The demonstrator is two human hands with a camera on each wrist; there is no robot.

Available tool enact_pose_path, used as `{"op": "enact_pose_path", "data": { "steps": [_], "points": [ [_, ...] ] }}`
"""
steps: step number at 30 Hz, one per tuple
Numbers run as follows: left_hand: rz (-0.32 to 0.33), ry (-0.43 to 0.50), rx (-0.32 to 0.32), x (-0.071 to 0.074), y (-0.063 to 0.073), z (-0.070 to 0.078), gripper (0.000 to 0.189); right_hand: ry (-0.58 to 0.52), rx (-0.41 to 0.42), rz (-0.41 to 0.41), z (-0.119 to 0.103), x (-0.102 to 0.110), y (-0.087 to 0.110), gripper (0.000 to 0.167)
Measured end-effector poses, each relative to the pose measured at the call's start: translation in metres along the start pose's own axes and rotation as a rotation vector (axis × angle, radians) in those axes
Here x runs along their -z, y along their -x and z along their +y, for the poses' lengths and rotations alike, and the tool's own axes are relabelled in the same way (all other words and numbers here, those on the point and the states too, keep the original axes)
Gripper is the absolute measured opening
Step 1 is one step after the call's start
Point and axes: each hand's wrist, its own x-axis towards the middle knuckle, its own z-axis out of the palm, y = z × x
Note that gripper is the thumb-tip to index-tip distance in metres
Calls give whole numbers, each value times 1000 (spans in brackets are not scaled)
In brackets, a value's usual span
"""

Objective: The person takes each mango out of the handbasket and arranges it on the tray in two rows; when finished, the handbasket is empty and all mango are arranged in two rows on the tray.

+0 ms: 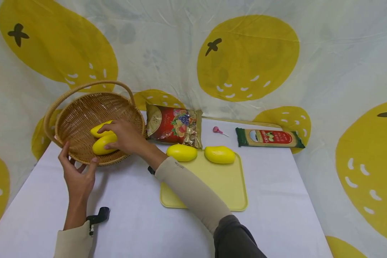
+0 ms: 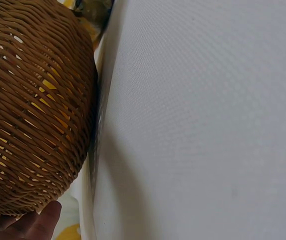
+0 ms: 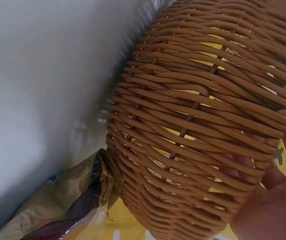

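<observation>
A wicker basket point(image 1: 80, 114) with an arched handle stands tilted at the back left, its mouth facing the head camera. My left hand point(image 1: 79, 177) grips its near rim, thumb at the front and fingers spread along the side. Two yellow mangoes lie inside, a rear mango point(image 1: 98, 129) and a front mango point(image 1: 103, 145). Over the rim reaches my right hand point(image 1: 127, 136), its thumb on the front mango and its fingers curled over the rear one. In the right wrist view the basket weave point(image 3: 198, 120) hides most of what that hand holds.
A pale yellow tray point(image 1: 219, 186) carries two more mangoes point(image 1: 182, 153) along its far edge. Behind it lies a candy bag point(image 1: 174, 125), close against the basket. Farther right are a pink lollipop point(image 1: 216, 129) and a green-ended noodle packet point(image 1: 269, 138).
</observation>
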Motion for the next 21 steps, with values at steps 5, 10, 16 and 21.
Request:
{"op": "enact_pose_path", "data": {
  "steps": [5, 10, 16, 21],
  "points": [
    [-1, -8, -2, 0, 1, 1, 91, -11, -18, -64, -2, -1, -14, 54],
    [2, -12, -2, 0, 1, 1, 90, -26, -34, -103, -1, -4, -25, 53],
    [2, -13, 2, 0, 2, 0, 91, -22, -53, -136, 1, -11, -33, 51],
    [2, -7, -3, 0, 1, 0, 91, 31, -43, -144, 1, -17, -38, 50]
  ]
}}
